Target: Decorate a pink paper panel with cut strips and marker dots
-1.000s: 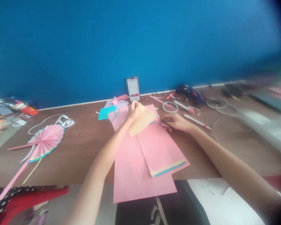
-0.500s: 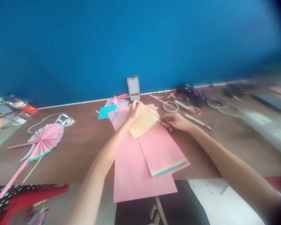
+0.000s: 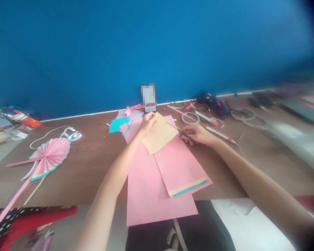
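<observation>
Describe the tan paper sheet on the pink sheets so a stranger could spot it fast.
On the brown desk below the blue wall, find the pink paper sheets. At their far end lies a tilted tan paper sheet, held at one corner by the left hand. It alone is plain tan, with the right hand and its slim tool at its edge.

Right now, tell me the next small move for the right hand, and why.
Probably draw the slim pencil-like tool in the right hand along the edge of the tan paper sheet. Its tip sits right at that edge, and the left hand is pressing the sheet onto the pink paper, so it looks steady enough.
</observation>
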The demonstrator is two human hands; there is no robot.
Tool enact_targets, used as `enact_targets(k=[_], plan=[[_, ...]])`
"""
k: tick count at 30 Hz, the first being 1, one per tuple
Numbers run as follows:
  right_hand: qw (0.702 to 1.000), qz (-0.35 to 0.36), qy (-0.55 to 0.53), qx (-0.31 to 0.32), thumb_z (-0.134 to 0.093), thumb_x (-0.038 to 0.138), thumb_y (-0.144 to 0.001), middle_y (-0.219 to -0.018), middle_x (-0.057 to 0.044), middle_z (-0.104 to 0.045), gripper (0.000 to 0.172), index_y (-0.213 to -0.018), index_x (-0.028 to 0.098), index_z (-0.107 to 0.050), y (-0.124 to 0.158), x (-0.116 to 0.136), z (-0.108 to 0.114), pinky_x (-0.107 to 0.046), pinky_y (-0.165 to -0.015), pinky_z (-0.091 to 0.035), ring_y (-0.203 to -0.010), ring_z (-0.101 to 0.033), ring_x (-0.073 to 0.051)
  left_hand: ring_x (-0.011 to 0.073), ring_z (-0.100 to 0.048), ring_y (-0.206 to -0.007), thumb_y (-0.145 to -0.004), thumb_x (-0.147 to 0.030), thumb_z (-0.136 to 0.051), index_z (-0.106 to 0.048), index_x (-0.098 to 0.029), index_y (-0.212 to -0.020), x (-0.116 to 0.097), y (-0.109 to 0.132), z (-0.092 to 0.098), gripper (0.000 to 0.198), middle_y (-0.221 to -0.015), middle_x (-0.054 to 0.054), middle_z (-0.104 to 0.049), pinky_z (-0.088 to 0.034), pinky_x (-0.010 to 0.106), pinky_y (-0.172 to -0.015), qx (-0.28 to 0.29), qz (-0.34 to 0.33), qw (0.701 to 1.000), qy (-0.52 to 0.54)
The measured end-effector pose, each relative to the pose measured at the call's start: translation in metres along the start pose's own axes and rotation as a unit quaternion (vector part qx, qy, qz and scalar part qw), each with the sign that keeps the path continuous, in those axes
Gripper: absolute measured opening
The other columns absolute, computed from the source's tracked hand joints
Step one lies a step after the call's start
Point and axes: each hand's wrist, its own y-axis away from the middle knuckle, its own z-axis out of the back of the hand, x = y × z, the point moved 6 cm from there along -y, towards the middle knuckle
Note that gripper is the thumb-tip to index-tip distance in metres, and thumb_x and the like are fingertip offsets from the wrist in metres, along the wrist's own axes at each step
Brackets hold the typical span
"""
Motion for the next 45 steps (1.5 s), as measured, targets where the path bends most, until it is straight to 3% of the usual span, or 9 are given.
enact_targets(k=[12,35,45], plan=[[1.000,0.015,-0.018,-0.016,-0.071,0.051,-0.073,-0.067,-0.004,-0.067,0.048,-0.103,0.015,-0.066,-0.001,0.000,0.000,-0.020,-0.034,-0.033,-0.046,-0.057,-0.011,0.0110,-0.051,-0.067,-0.083,-0.035,-0.057,-0.052,-0.017,-0.078,-0.004,0.001,-0.015,0.019,-0.075,-0.001,-0.056,-0.039,0.022,-0.064,0.028,-0.037,0.999,-0.003],[0.999,0.039,-0.013,-0.023,-0.071,0.045,-0.074,-0.067,-0.005,-0.067,0.045,-0.105,0.013,-0.066,-0.002,0.001,0.002,-0.020,-0.039,-0.039,-0.046,-0.055,-0.010,0.0137,-0.056,-0.070,-0.083,-0.040,-0.059,-0.054,-0.019,-0.082,-0.001,0.006,-0.014,0.022,-0.077,0.001,-0.059,-0.044,0.024,-0.066,0.003,-0.006,1.000,0.011],[0.999,0.032,-0.005,-0.016,-0.071,0.047,-0.075,-0.069,-0.005,-0.067,0.051,-0.110,0.012,-0.064,-0.003,-0.002,0.004,-0.020,-0.037,-0.036,-0.046,-0.056,-0.011,0.0126,-0.054,-0.071,-0.084,-0.040,-0.057,-0.053,-0.018,-0.082,-0.004,0.005,-0.017,0.022,-0.078,0.001,-0.059,-0.042,0.024,-0.068,0.037,-0.028,0.999,-0.002]])
